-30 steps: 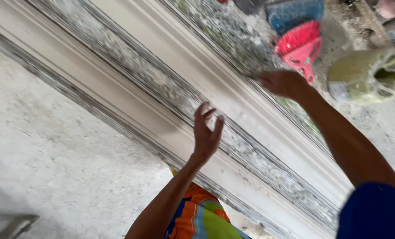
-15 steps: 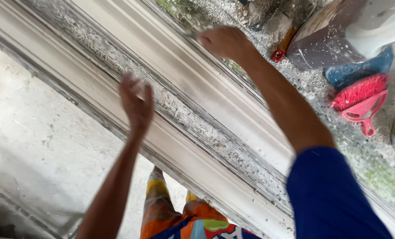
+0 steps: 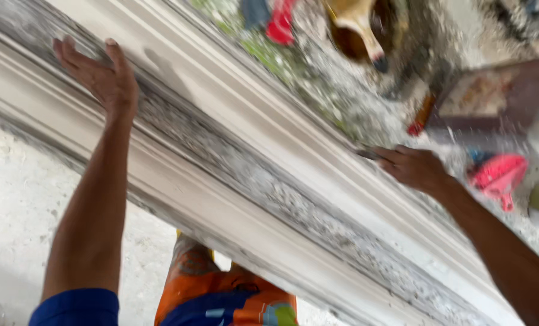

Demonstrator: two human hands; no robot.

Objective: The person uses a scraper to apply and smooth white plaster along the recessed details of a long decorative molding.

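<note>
plaster moulding (image 3: 269,151): left hand (image 3: 103,78) fingers spread flat; right hand (image 3: 417,169) fingers curled at its edge.

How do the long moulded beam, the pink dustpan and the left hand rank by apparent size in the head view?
1. Moulded beam, by far the largest.
2. Left hand.
3. Pink dustpan, though it lies farther from the camera, so this rank is unsure.

Now spread far apart along the long white moulding (image 3: 251,163) instead of close together, left hand (image 3: 100,78) flat near its upper end, right hand (image 3: 415,168) lower on its far edge beside the pink scoop (image 3: 497,175).
</note>
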